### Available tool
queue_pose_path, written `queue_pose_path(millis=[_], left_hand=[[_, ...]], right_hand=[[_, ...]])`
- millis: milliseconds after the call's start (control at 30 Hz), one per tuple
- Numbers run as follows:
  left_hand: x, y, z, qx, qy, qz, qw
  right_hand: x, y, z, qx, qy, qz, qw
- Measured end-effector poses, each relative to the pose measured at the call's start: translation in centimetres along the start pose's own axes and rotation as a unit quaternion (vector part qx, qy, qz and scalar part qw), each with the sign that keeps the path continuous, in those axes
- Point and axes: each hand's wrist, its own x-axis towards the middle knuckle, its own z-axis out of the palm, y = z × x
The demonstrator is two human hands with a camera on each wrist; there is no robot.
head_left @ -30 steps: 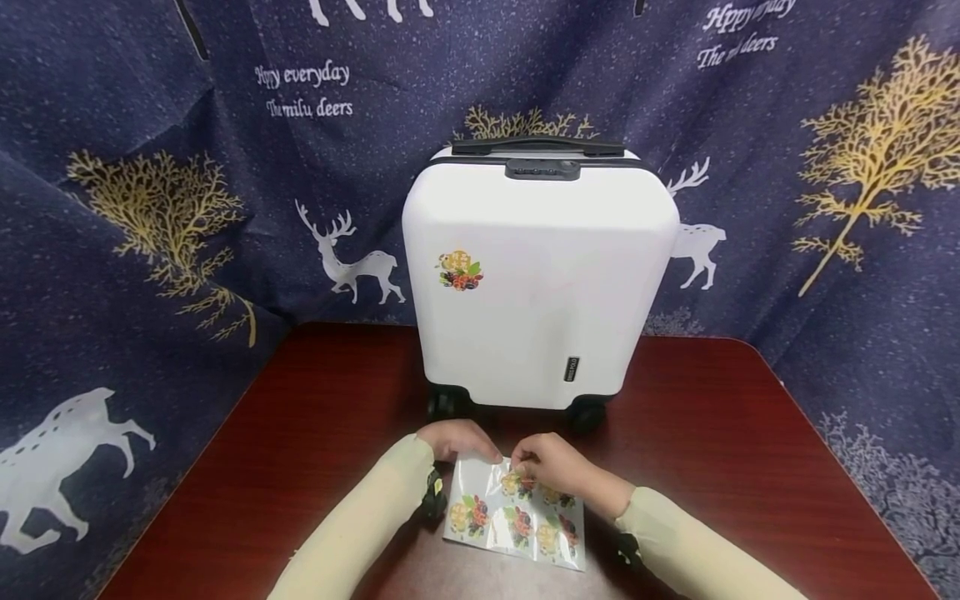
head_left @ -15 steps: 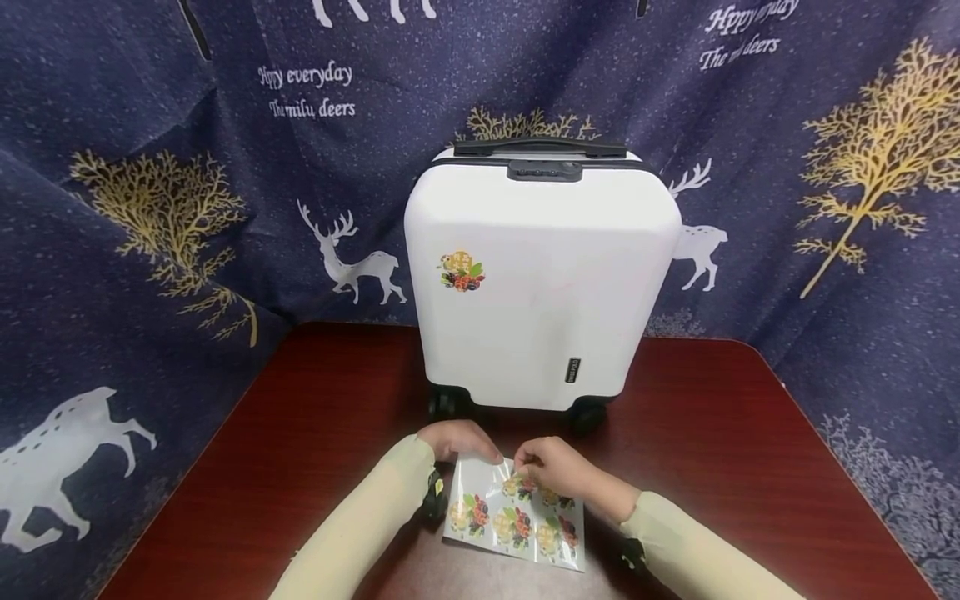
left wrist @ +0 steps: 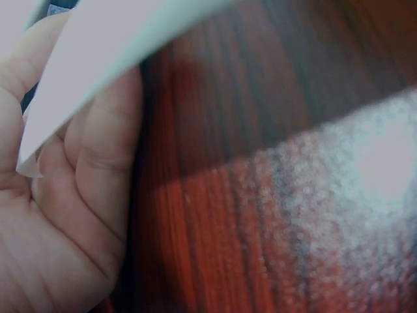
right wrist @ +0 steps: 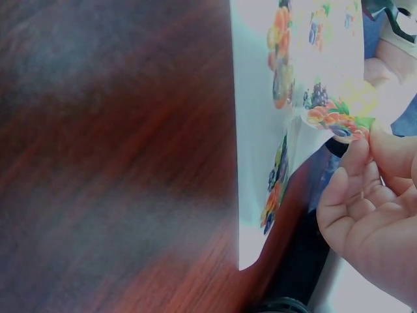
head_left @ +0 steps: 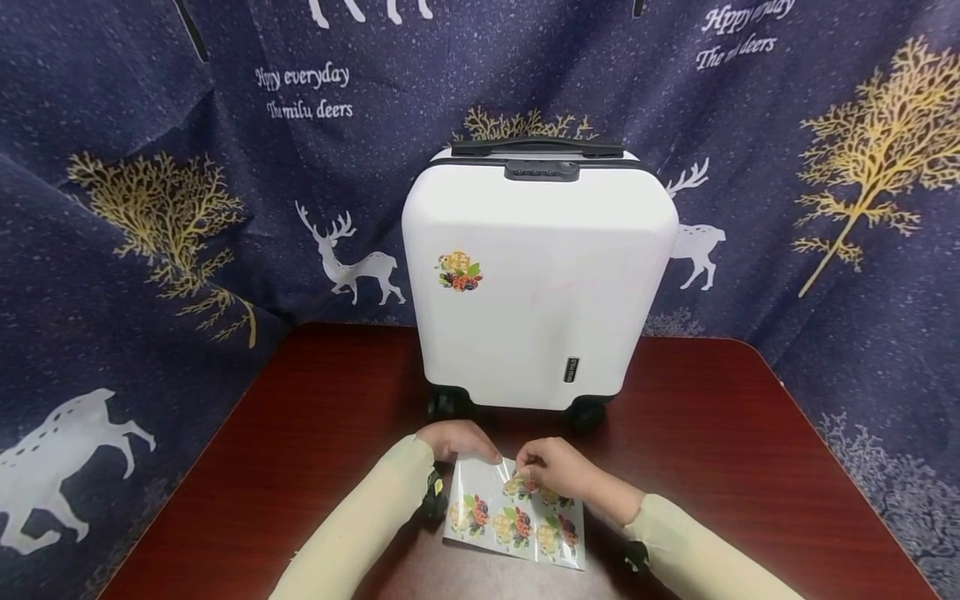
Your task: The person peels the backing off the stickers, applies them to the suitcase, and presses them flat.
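I see the sticker sheet [head_left: 472, 477] over the near part of the table [head_left: 352, 392], on the near side of both hands. The left hand [head_left: 457, 439] grips its far left corner; the right hand [head_left: 557, 465] pinches a fruit sticker [right wrist: 337, 121] in the far row — how much has lifted, I can't tell. The white suitcase [head_left: 525, 325] stands just beyond.

The sheet [head_left: 472, 478] is white, its fruit stickers [head_left: 512, 527] multicoloured, the suitcase [head_left: 536, 283] white, the table [head_left: 712, 433] dark-streaked red.
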Motion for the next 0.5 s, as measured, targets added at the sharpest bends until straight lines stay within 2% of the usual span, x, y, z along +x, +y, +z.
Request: queue_pose_path(millis=[500], left_hand=[[0.11,-0.15,0.10,-0.015,0.007,-0.001,0.9999]], right_hand=[[-0.44,-0.33,-0.27,-0.008,0.006,-0.009,0.9999]])
